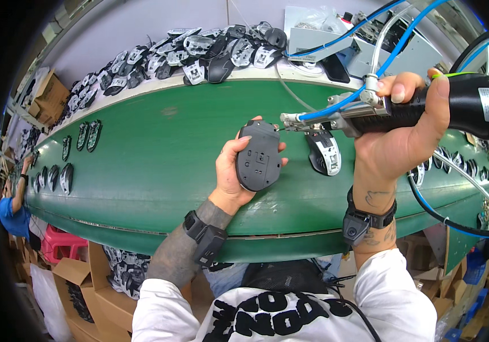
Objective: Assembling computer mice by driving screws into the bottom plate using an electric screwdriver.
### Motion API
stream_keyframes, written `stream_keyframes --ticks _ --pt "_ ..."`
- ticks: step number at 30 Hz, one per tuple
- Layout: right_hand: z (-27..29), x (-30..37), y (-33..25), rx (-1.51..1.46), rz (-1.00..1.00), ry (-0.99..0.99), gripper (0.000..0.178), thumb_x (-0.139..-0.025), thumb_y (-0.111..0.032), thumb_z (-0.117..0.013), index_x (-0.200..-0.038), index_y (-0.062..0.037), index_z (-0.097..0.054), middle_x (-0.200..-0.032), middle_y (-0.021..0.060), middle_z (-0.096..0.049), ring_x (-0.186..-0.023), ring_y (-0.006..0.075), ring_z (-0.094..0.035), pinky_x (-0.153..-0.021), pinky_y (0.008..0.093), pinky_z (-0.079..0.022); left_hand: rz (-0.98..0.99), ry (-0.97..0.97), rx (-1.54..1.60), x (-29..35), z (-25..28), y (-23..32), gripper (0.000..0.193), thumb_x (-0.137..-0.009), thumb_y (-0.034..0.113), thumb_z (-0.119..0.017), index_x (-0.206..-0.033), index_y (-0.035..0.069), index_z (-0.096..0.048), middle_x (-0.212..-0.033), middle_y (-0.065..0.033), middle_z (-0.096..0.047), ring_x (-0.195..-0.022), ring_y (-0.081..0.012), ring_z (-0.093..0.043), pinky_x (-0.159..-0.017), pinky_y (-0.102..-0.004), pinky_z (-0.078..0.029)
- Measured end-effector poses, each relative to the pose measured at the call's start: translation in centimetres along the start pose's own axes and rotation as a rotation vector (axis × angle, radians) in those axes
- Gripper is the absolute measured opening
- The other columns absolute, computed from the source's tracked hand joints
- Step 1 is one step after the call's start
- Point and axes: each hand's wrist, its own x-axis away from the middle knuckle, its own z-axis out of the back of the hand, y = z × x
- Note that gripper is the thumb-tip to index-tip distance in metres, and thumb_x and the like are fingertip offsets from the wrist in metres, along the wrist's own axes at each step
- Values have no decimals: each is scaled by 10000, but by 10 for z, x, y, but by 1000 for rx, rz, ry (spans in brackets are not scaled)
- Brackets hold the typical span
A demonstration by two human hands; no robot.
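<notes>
My left hand [230,165] is closed round a black computer mouse [260,155], its underside with screw holes facing up. My right hand [395,134] grips a black electric screwdriver [421,108] with a metal nozzle and blue and clear air hoses. The screwdriver's tip is at the mouse's upper right corner, by a screw hole; whether it touches I cannot tell. Just right of the held mouse, a half-assembled mouse [324,151] with a white inner frame lies on the green conveyor belt [170,148], partly under the nozzle.
A long heap of mouse shells [199,51] covers the white ledge behind the belt. More mouse parts [51,178] lie at the belt's left. A grey machine [318,43] stands at the back right. A blue-shirted person [13,211] works at far left, near cardboard boxes [85,296] below.
</notes>
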Motion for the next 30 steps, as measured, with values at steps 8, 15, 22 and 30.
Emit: stream_keyframes --ticks 8,15,22,30 --pt "-4 5 3 -29 -8 -14 276 -857 -318 -553 -965 -74 -484 -617 44 -477 -593 170 -515 -570 289 -439 35 -21 -4 5 0 0 516 -811 247 -445 -1297 96 -357 -1167 -138 -488 -976 -303 -552 -800 -462 -494" --pt "-10 3 1 -30 -45 41 276 -861 -309 -545 -957 -59 -478 -607 46 -469 -580 158 -492 -535 267 -417 -176 177 -257 -9 11 10 485 -812 225 -471 -1267 89 -374 -1075 -121 -499 -926 -270 -564 -769 -441 -502" --pt "-19 17 -7 -138 -174 -34 294 -883 -339 -499 -992 -71 -449 -621 28 -445 -568 143 -464 -511 256 -415 -171 215 -59 -16 21 22 445 -807 252 -477 -1218 96 -411 -1045 -102 -506 -910 -264 -565 -786 -428 -494" --pt "-22 25 -3 -127 -209 -114 302 -897 -333 -474 -1031 -66 -433 -620 36 -438 -571 158 -479 -523 259 -430 -220 121 -75 -14 23 21 478 -811 274 -450 -1247 86 -401 -1163 -142 -494 -991 -311 -548 -841 -469 -476"
